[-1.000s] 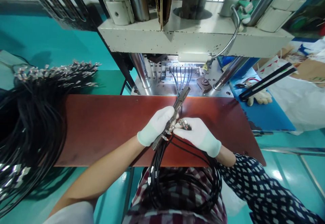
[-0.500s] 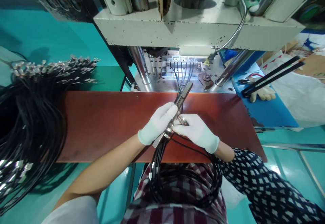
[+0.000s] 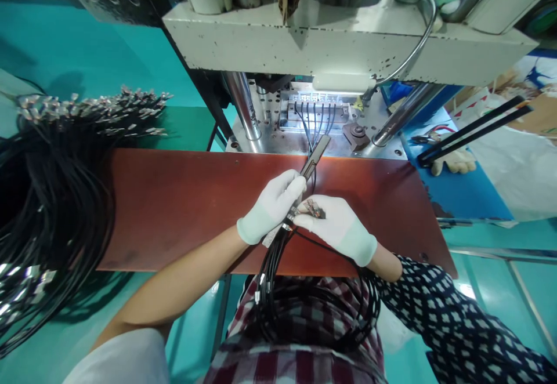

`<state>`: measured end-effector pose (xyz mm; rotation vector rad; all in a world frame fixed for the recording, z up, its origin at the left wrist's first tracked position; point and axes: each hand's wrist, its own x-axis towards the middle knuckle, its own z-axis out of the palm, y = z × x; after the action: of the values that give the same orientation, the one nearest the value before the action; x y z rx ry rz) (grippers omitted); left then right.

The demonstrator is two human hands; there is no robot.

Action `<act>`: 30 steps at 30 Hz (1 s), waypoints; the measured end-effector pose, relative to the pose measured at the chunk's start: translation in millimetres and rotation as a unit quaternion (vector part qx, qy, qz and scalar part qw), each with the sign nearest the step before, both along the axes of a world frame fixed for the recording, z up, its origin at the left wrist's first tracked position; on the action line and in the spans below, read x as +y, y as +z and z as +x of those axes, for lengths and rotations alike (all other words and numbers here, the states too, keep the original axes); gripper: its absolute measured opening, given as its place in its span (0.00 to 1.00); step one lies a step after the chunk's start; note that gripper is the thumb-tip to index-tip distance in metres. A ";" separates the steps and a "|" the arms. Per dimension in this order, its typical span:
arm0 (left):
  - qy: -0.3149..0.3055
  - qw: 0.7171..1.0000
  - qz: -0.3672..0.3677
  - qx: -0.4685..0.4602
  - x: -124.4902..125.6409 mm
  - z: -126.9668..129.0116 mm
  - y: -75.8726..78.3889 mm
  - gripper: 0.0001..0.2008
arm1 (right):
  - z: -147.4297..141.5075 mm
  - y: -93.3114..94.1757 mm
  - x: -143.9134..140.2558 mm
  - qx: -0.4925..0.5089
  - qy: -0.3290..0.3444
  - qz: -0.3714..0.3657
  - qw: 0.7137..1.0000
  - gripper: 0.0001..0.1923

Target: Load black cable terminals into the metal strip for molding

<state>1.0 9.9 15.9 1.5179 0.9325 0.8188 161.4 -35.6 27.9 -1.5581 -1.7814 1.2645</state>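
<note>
Bar (image 3: 314,156) in left hand (image 3: 270,205), prob. aimed up-right.

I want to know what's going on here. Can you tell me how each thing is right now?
Left hand: gloved, gripping the bar.
Right hand: gloved, pinching cable ends.
Bar: tilted, tip pointing at the press.
Cables: looped down into the lap.
Press: raised, cables plugged in below.
Cable pile: heaped at the left.
</note>
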 end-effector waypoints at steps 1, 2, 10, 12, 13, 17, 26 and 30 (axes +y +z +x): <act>-0.004 1.000 -0.004 -0.005 -0.1 -0.5 0.7 0.20 | 1.4 0.2 -1.5 0.000 0.002 -0.004 1.000 0.18; -0.006 1.000 -0.003 -0.007 -0.3 -0.8 1.5 0.20 | 3.0 0.4 -3.0 0.000 0.001 -0.006 1.000 0.18; -0.006 1.000 0.022 0.013 -2.0 1.4 -3.1 0.19 | -1.0 2.1 -2.9 -0.056 -0.031 0.005 0.998 0.17; 0.016 0.995 0.071 0.062 -3.1 1.9 -9.2 0.18 | -6.4 0.3 0.0 -0.102 -0.043 0.003 0.994 0.16; 0.030 0.991 0.096 0.093 -3.6 1.9 -12.0 0.18 | -8.2 -0.9 1.4 -0.118 -0.048 0.003 0.992 0.15; 0.037 0.986 0.101 0.129 -3.0 1.7 -13.8 0.17 | -2.0 -5.3 4.6 -0.068 -0.025 -0.020 0.997 0.17; 0.003 1.000 0.000 0.001 1.7 0.8 2.4 0.20 | 29.7 -8.9 -2.6 0.083 0.022 0.054 0.995 0.17; -0.011 1.000 -0.016 -0.018 1.0 0.0 1.5 0.20 | 21.8 -4.0 -4.9 0.079 -0.084 -0.018 0.993 0.20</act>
<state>1.0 10.9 17.4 1.4788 0.8968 0.8092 183.3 -40.4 23.8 -1.5441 -1.5056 1.3054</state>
